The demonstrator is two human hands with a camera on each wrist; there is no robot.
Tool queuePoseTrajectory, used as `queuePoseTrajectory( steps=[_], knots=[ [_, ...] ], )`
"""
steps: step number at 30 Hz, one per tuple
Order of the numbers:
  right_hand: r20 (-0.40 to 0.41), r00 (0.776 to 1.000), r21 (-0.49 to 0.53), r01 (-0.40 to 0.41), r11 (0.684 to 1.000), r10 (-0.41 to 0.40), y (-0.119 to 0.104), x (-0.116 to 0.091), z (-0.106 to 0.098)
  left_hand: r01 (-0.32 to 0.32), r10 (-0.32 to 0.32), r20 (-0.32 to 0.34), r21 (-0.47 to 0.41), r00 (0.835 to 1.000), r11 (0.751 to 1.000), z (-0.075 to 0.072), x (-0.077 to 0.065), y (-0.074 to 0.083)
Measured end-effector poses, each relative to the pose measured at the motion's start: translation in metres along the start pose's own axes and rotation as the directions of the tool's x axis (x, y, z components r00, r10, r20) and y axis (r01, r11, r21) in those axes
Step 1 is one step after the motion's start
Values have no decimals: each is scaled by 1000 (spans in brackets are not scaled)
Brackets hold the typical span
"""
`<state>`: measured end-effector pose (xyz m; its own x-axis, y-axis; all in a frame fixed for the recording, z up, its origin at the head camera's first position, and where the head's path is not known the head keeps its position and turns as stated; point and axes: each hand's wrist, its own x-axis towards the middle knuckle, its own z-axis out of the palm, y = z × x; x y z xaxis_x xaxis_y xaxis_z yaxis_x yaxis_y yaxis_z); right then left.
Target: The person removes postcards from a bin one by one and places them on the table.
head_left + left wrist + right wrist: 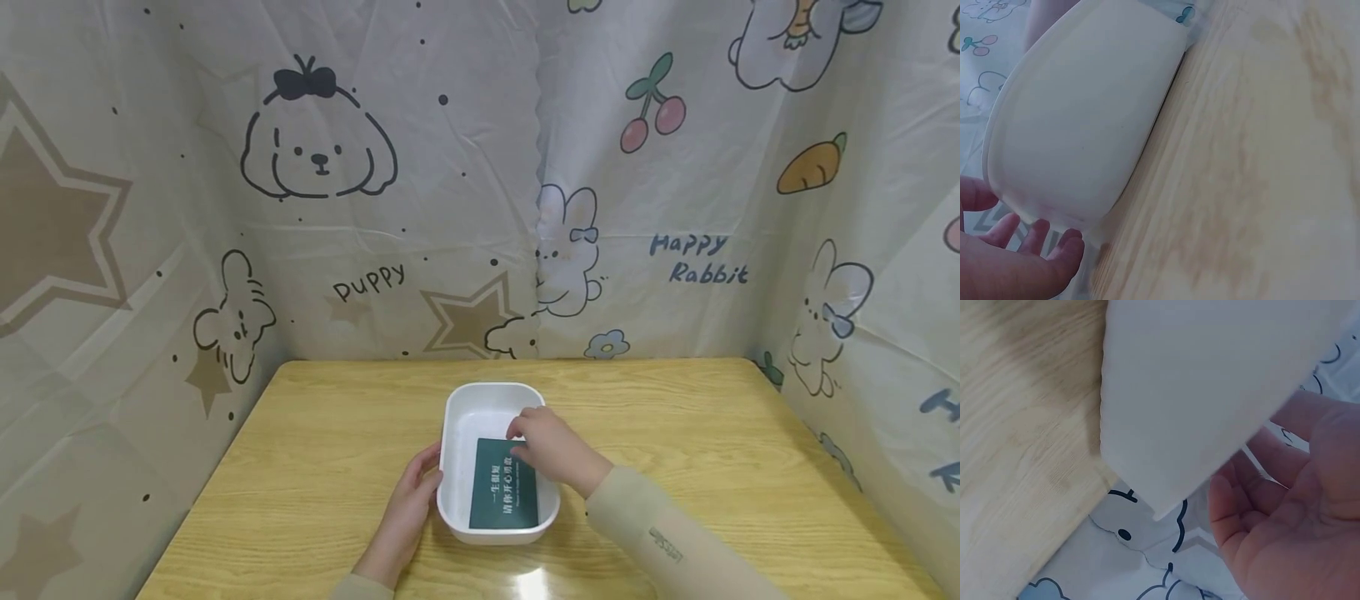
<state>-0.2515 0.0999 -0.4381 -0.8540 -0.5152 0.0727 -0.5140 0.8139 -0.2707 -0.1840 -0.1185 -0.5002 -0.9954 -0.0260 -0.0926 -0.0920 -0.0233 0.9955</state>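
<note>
The right hand reaches over the white bin's right rim, fingers bent at the green booklet; I cannot tell whether it pinches. The booklet lies inside the bin. The left hand, fingers relaxed, touches the bin's left wall.

Yellow, wood-grained rectangular tabletop, lower half of frame, bearing a white, rounded-rectangular tub at lower centre.
</note>
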Motion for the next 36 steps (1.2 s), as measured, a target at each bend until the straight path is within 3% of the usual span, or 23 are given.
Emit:
queuePoseTrajectory(
  steps=[7, 13, 36],
  knots=[
    [67, 997, -142, -12, 990, 21, -1, 11, 7, 8, -7, -10, 17, 1000, 1000, 1, 1, -1],
    [119, 992, -273, -17, 962, 51, -2, 14, 13, 3, -3, -10, 18, 1000, 1000, 1, -1, 0],
    [163, 984, -329, -19, 944, 76, -6, 22, 14, 2, -2, -9, 22, 1000, 1000, 0, 1, -2]
  ],
)
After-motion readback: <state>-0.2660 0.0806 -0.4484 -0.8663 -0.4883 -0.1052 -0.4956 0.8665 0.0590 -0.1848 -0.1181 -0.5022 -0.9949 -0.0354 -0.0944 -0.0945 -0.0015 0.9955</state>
